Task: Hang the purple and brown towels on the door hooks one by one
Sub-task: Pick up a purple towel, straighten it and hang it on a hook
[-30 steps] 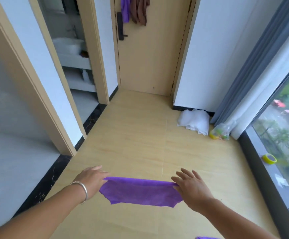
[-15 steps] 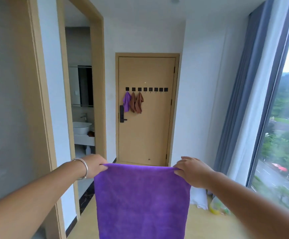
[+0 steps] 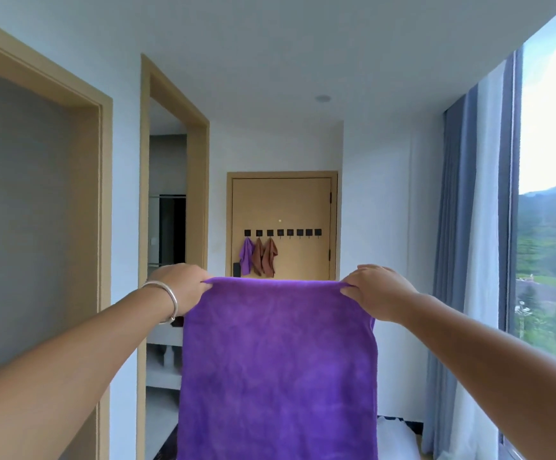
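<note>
I am standing in a narrow hallway with a tan wooden door [image 3: 283, 227] at its far end, a doorway opening on my left and a tall window with grey-blue curtains [image 3: 469, 244] on my right. I am holding a purple towel [image 3: 278, 366] out in front of me, its top edge running level from side to side and the cloth hanging straight down. My left hand [image 3: 183, 285] is pinching the top left corner and my right hand [image 3: 379, 290] is pinching the top right corner, fingers curled over the hem.

The row of black door hooks [image 3: 282, 232] is lying straight ahead, above the towel's top edge and well apart from both hands. One small purple towel [image 3: 246, 255] and two brown towels [image 3: 265, 257] are already hanging from the three leftmost hooks; the five hooks to their right are looking bare. The nearest free hook is sitting roughly midway between my hands, so neither looks nearer. The passage ahead is looking open, though the towel is hiding the floor.
</note>
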The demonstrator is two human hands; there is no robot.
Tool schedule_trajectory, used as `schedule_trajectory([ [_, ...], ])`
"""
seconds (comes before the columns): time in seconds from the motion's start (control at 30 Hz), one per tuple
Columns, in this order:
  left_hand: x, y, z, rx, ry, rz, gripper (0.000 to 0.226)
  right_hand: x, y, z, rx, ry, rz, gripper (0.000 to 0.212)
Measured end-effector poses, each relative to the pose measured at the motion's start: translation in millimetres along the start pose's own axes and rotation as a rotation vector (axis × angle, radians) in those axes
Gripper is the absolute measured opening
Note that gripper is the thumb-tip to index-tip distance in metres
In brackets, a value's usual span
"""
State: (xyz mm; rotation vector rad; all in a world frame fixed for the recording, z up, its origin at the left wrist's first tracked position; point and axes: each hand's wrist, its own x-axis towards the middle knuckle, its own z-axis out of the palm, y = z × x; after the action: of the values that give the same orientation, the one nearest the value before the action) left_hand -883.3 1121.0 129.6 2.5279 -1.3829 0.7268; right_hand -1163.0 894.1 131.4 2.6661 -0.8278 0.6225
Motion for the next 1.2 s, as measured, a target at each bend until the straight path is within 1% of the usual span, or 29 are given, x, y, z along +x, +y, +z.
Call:
schedule_trajectory([
  [0.17, 4, -18, 7, -0.024, 0.022, -0.016, 0.037, 16, -13, 1, -0.008, 0.049, -0.010, 0.037],
  [0.33, 13, -34, 23, -0.007, 0.058, -0.001, 0.037, 29, -25, 17, -0.111, 0.007, -0.037, 0.035],
  [0.47, 28, -42, 39, 0.017, 0.127, 0.048, 0.031, 42, -32, 32, -0.149, 0.037, -0.007, 0.036],
  [0.57, 47, -48, 58, 0.064, 0.122, 0.067, 0.024, 61, -32, 49, -0.146, 0.042, 0.010, 0.036],
  [0.7, 84, -56, 87, 0.077, 0.089, 0.057, 0.020, 94, -27, 73, -0.145, 0.054, 0.006, 0.035],
  [0.93, 173, -64, 140, 0.090, 0.050, 0.048, 0.028, 183, 3, 120, -0.148, 0.064, -0.004, 0.036],
  [1.07, 237, -67, 159, 0.070, 0.070, 0.046, 0.027, 242, 25, 144, -0.134, 0.063, 0.001, 0.035],
  [1.2, 291, -70, 184, 0.061, 0.076, 0.050, 0.029, 295, 42, 171, -0.145, 0.029, -0.004, 0.038],
])
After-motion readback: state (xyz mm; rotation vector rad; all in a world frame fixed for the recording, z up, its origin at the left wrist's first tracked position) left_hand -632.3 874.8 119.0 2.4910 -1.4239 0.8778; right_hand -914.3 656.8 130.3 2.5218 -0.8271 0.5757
